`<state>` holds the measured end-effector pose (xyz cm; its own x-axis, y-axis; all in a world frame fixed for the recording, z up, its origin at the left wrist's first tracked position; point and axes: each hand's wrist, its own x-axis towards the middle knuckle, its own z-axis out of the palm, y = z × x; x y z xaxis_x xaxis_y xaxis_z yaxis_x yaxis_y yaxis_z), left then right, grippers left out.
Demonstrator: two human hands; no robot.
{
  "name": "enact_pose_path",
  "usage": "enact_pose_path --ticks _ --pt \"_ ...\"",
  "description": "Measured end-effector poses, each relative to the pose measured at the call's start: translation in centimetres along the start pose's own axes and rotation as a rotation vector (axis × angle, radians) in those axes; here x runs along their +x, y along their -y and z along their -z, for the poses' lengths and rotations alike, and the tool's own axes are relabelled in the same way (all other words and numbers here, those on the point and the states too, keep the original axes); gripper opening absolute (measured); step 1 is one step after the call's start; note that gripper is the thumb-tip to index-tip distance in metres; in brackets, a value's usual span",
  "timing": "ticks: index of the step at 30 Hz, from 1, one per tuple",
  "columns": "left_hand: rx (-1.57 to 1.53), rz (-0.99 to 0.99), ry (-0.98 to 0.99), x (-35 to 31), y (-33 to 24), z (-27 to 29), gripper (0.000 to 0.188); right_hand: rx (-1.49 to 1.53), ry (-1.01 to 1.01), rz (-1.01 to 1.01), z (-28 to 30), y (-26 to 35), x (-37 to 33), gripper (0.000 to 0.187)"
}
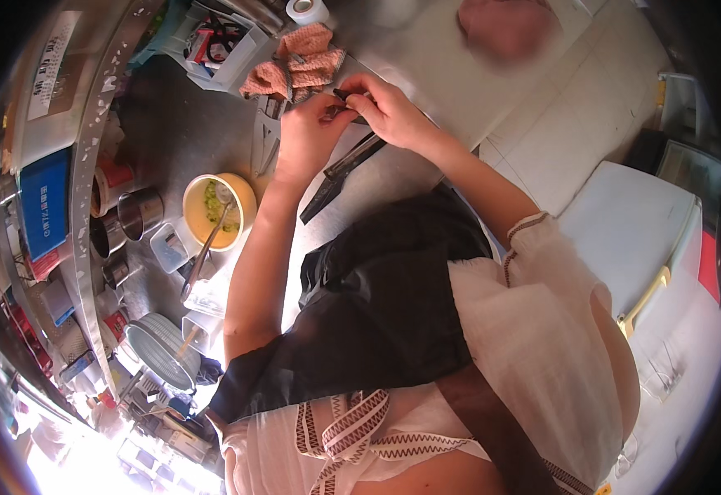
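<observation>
Small dark object (346,99) pinched in both grips, left hand (307,132) and right hand (389,107) together, arms extended over counter (393,173)

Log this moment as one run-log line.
left hand: pinching small dark object | right hand: fingers on same object | beneath: long dark flat strip on steel counter | nearby: yellow bowl, pink cloth

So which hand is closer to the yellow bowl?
Left. The left hand is just above and right of the yellow bowl; the right hand is farther right, beyond it.
</observation>
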<state>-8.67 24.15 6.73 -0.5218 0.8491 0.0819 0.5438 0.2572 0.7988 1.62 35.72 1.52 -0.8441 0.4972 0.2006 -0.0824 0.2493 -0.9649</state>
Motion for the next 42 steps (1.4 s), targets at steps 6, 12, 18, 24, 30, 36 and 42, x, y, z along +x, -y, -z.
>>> enact_pose_path --ticks 6,12,18,24,30,36,42 --pt "-0.041 0.053 -0.056 -1.3 -0.8 0.4 0.018 -0.031 -0.078 0.096 -1.2 1.0 -1.0 0.018" --pt "-0.102 0.147 -0.065 -2.6 -1.5 1.4 0.02 0.172 0.165 -0.051 -0.3 1.3 -0.6 0.026" --pt "-0.341 0.24 -0.171 -2.8 -3.0 3.1 0.016 0.255 0.238 -0.071 3.9 2.9 0.5 0.044" --pt "-0.023 0.054 -0.258 -2.9 -6.4 3.5 0.014 0.296 0.245 -0.063 3.3 4.6 0.1 0.042" --pt "0.152 -0.146 -0.336 -3.2 -7.8 3.0 0.014 0.58 0.226 -0.083 2.3 5.7 -0.6 0.034" --pt "0.218 -0.257 -0.335 -2.9 -8.1 2.8 0.02 0.368 0.177 0.052 1.7 6.3 -0.6 0.034" --pt "0.108 -0.166 -0.27 -3.3 -9.0 3.1 0.024 0.307 0.083 0.05 1.5 7.2 -0.9 0.03"
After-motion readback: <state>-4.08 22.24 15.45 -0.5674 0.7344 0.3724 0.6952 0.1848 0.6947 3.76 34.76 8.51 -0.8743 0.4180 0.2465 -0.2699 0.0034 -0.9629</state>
